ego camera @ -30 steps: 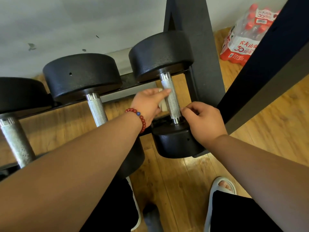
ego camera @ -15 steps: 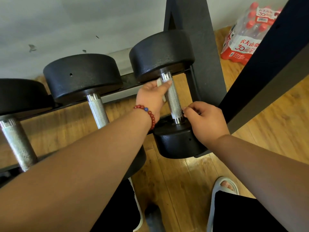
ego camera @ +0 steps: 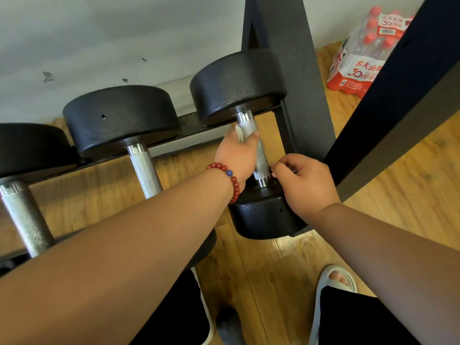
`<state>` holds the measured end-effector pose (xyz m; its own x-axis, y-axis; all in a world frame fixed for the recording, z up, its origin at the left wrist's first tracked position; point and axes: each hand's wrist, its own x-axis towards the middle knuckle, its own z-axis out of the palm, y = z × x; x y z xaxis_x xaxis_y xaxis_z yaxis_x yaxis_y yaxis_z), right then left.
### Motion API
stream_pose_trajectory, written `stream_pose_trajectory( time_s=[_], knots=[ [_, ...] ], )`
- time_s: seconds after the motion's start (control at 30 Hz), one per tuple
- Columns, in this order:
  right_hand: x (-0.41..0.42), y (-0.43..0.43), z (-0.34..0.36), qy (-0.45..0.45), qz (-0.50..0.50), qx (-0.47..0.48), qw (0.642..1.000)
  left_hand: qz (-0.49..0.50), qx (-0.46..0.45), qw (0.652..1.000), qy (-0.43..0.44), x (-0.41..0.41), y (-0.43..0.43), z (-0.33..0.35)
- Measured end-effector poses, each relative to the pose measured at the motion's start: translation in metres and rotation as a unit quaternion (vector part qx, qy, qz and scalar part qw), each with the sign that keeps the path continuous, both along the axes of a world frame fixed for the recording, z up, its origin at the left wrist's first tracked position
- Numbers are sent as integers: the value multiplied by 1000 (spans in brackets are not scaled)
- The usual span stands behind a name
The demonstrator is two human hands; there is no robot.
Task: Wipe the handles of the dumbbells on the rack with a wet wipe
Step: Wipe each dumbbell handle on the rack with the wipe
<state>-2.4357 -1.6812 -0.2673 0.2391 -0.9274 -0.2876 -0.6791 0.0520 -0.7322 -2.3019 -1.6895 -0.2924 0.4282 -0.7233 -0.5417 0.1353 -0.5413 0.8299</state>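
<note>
Handle is running straight away from you, your left hand clamping the wipe near its far end, right hand curling at the near end, grip unclear.

Wooden floor, scuffed wall, a pack of bottled water.

A glossy wooden floor of honey-coloured planks meets a pale wall that bears a few dark scuff marks. At the top right, a shrink-wrapped pack of water bottles with red caps and a red-and-white label stands on the floor near the wall. It is partly hidden behind a dark slanted beam that crosses that corner. At the bottom, a pale open-toed slipper rests on the planks just above black shorts. A second white slipper edge shows further left, and the grey shape between them is perhaps a shoe, too dim to tell.
</note>
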Motion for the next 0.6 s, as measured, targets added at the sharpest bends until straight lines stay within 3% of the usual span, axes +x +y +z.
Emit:
stream_pose_trajectory(
  time_s=[0.23, 0.37, 0.43, 0.53, 0.6],
  knots=[
    [-1, -1, -1, -7, 9, -2, 1000, -28, -14, 999, -40, 7, 4, 8],
    [-3, -1, -4, -30, 23, -12, 999, -143, 55, 985, -77, 5, 20, 2],
    [-6, -1, -6, -33, 41, -18, 998, -155, 42, 987, -18, 13, 22, 1],
    [-13, 0, -11, -21, 104, -65, 992, -95, 0, 992, 86, 25, 12, 3],
    [-17, -1, -13, -34, 131, -86, 987, -98, 5, 992, 78, 25, 12, 3]
  ],
)
